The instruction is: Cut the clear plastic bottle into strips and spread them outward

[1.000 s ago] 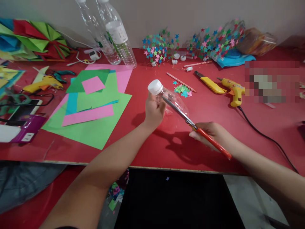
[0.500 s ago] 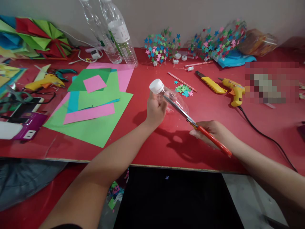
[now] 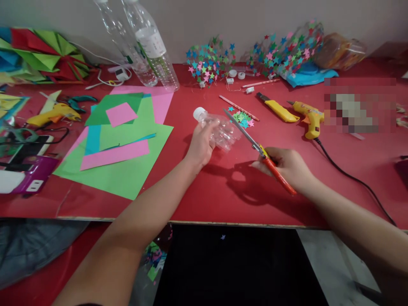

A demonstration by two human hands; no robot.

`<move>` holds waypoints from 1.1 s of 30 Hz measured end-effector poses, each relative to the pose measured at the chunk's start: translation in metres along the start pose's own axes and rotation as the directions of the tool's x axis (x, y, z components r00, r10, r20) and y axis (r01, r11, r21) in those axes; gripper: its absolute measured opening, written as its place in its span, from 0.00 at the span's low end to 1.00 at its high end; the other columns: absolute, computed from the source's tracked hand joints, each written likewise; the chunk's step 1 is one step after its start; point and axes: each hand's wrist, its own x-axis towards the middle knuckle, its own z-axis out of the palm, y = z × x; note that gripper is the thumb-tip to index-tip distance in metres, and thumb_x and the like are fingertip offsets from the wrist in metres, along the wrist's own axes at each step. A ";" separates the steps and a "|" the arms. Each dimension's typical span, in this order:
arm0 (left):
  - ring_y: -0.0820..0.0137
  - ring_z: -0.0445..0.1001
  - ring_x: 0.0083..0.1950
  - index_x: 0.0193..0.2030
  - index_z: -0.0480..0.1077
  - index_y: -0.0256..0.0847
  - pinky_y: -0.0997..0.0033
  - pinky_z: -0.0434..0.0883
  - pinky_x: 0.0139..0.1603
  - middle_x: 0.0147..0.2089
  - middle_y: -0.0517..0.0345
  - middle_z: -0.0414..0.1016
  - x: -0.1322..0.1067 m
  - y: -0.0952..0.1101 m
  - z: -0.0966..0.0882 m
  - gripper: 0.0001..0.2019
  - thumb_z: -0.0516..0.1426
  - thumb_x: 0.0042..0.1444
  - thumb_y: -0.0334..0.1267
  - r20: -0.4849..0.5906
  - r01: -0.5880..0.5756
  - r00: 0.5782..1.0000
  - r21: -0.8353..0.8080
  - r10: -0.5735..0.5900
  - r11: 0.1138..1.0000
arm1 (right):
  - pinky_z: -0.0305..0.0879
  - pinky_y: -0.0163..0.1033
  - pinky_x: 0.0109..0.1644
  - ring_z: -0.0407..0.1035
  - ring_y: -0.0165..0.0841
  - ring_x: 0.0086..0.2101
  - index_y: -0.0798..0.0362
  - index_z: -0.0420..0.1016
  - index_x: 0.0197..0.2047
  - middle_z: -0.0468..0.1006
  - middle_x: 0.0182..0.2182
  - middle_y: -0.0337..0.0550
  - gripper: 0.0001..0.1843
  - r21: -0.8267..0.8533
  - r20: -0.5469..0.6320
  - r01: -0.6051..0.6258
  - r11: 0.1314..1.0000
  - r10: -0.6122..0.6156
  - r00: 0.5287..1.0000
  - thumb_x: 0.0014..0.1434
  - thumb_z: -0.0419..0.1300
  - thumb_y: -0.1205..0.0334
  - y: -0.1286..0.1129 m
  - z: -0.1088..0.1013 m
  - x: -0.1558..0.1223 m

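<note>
- Head view: the left hand (image 3: pixel 200 143), curled closed, gripped a clear plastic bottle piece (image 3: pixel 225 135) with a round white cap (image 3: pixel 199 113), between the red tabletop's (image 3: pixel 207 199) front and back edges.
- The right hand (image 3: pixel 289 168), also closed, held long metal scissors (image 3: pixel 254 145), red-and-yellow handles toward the front edge; blade contact with the bottle piece could not be told.

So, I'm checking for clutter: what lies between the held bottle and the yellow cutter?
The head view shows scissor blades, a pile of small stars and a thin striped stick.
</note>
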 end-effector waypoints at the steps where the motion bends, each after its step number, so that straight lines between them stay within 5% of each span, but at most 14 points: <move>1: 0.62 0.78 0.46 0.37 0.65 0.41 0.62 0.74 0.47 0.34 0.59 0.75 -0.005 0.000 0.004 0.14 0.63 0.47 0.42 0.044 0.018 0.999 -0.016 -0.018 1.000 | 0.47 0.33 0.24 0.50 0.26 0.22 0.52 0.62 0.23 0.58 0.18 0.33 0.27 -0.026 -0.056 -0.010 1.000 0.009 0.998 0.50 0.59 0.35 0.002 0.000 0.002; 6: 0.60 0.79 0.47 0.38 0.66 0.40 0.55 0.74 0.50 0.37 0.58 0.75 -0.024 -0.002 0.017 0.18 0.66 0.44 0.41 0.178 0.089 0.980 0.009 -0.089 0.996 | 0.45 0.33 0.23 0.47 0.25 0.22 0.52 0.57 0.21 0.52 0.17 0.31 0.24 -0.087 -0.156 -0.009 0.996 -0.005 0.988 0.49 0.59 0.40 0.010 0.005 0.012; 12: 0.56 0.78 0.50 0.55 0.62 0.47 0.47 0.72 0.53 0.49 0.53 0.76 -0.023 -0.009 0.010 0.29 0.66 0.47 0.40 0.269 0.127 0.952 0.087 -0.146 0.988 | 0.43 0.33 0.24 0.45 0.25 0.21 0.50 0.53 0.21 0.53 0.16 0.31 0.16 -0.184 -0.223 0.077 0.980 -0.118 0.968 0.48 0.55 0.51 0.016 0.013 0.013; 14: 0.55 0.77 0.52 0.56 0.62 0.46 0.47 0.69 0.57 0.51 0.50 0.76 -0.021 -0.007 0.007 0.30 0.66 0.47 0.36 0.369 0.169 0.908 0.106 -0.196 0.980 | 0.43 0.33 0.24 0.45 0.25 0.20 0.50 0.52 0.21 0.52 0.16 0.31 0.15 -0.199 -0.249 0.070 0.977 -0.119 0.961 0.48 0.54 0.52 0.016 0.013 0.013; 18: 0.52 0.71 0.60 0.53 0.67 0.42 0.47 0.63 0.64 0.55 0.46 0.74 -0.019 0.001 0.002 0.28 0.64 0.43 0.28 0.583 0.278 0.757 0.121 -0.295 0.953 | 0.42 0.34 0.25 0.44 0.25 0.20 0.49 0.50 0.22 0.51 0.16 0.31 0.14 -0.243 -0.279 0.052 0.969 -0.121 0.953 0.47 0.53 0.54 0.016 0.009 0.014; 20: 0.50 0.68 0.62 0.52 0.69 0.40 0.47 0.61 0.65 0.56 0.45 0.74 -0.019 0.004 0.003 0.26 0.64 0.43 0.30 0.621 0.308 0.729 0.077 -0.287 0.948 | 0.42 0.34 0.25 0.43 0.25 0.20 0.49 0.50 0.22 0.51 0.16 0.31 0.13 -0.260 -0.274 0.055 0.964 -0.128 0.953 0.46 0.53 0.55 0.015 0.008 0.014; 26: 0.51 0.69 0.61 0.42 0.71 0.40 0.48 0.63 0.64 0.51 0.47 0.76 -0.019 0.006 0.007 0.14 0.61 0.46 0.36 0.502 0.271 0.825 0.054 -0.261 0.961 | 0.42 0.35 0.26 0.43 0.25 0.19 0.49 0.53 0.24 0.54 0.17 0.33 0.08 -0.295 -0.215 0.068 0.953 -0.136 0.967 0.45 0.51 0.58 0.010 0.008 0.011; 33: 0.55 0.72 0.58 0.35 0.71 0.39 0.51 0.66 0.62 0.46 0.49 0.78 -0.017 0.004 0.006 0.09 0.58 0.44 0.35 0.501 0.263 0.825 0.072 -0.263 0.962 | 0.43 0.35 0.26 0.43 0.26 0.19 0.49 0.54 0.24 0.53 0.16 0.33 0.08 -0.313 -0.179 0.070 0.947 -0.131 0.975 0.44 0.51 0.57 0.009 0.009 0.011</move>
